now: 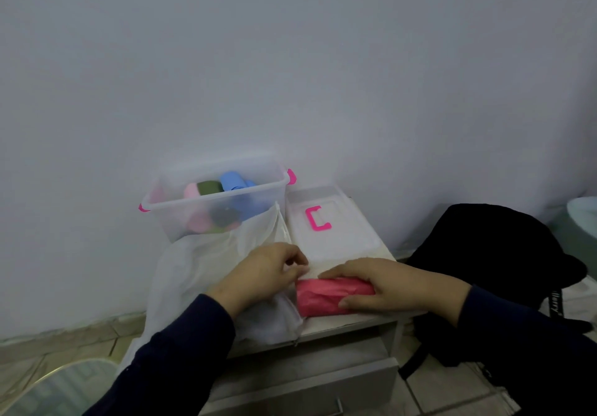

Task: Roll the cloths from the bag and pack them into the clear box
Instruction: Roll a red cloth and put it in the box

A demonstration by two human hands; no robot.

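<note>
Nearest me, at the front edge of the tabletop point(349, 320), my right hand point(387, 289) lies over a pink roll point(326, 296), fingers curved across its top and thumb against its near side, so that grip is clamped on the roll. The roll lies crosswise, its left end just beside the white bag point(193, 273).

My left hand point(261, 273) rests on the bag, fingers bent at the roll's far left corner. They seem to pinch a bit of pale material there, but I cannot tell what it is, or how firmly that grip is closed.

The bag is slumped over the left side of the tabletop and hangs off its front edge. Behind my right hand, the lid point(332, 225) lies flat toward the back right corner, pink handle up.

At the back left stands the clear box point(219, 199), touching the bag's top edge. Inside it are rolled cloths point(223, 186) in pink, green and blue.
</note>
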